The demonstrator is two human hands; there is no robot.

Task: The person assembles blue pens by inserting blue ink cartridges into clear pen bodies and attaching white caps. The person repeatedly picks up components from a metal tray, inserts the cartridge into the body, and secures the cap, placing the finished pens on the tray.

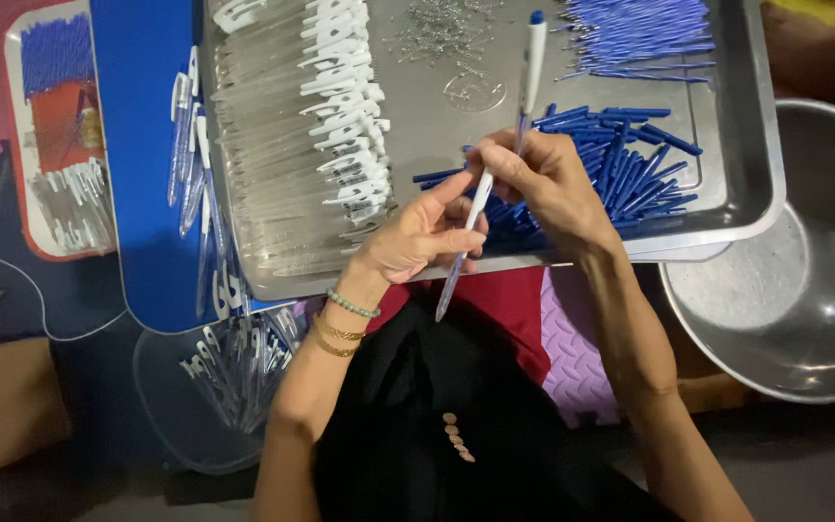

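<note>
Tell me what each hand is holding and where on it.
Both hands hold one white pen. The right hand pinches its middle; the left hand has its grip lower, nearer the tip. Its blue-capped top sticks up free over the metal tray.

view: head camera, single | position: above the person's lap | facing: steeply down onto the metal tray point(746, 126) | range: close, forearms fill lower frame | edges: steel bowl point(804, 290) right, blue board point(142, 145) left

Steel bowl point(804, 319), blue board point(142, 145)
</note>
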